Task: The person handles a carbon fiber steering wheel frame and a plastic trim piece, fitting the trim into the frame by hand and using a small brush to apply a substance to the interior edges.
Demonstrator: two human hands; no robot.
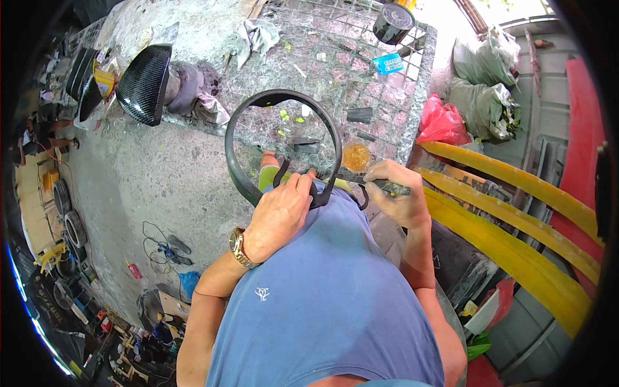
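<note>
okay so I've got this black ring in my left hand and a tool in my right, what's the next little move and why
Probably bring the right hand and its thin tool across to the black ring: the left hand already grips the ring's lower end, while the tool sits just beside it.

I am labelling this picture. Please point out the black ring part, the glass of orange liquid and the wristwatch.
black ring part (233, 151), head view, on its left arc.
glass of orange liquid (356, 156), head view, on the liquid surface.
wristwatch (238, 244), head view, on its gold case.

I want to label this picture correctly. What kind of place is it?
Probably a small workshop for carbon-fibre or moulded parts. The left hand holds a black ring-shaped part at a stained workbench; a carbon-weave shell and yellow moulded strips lie nearby.
</note>
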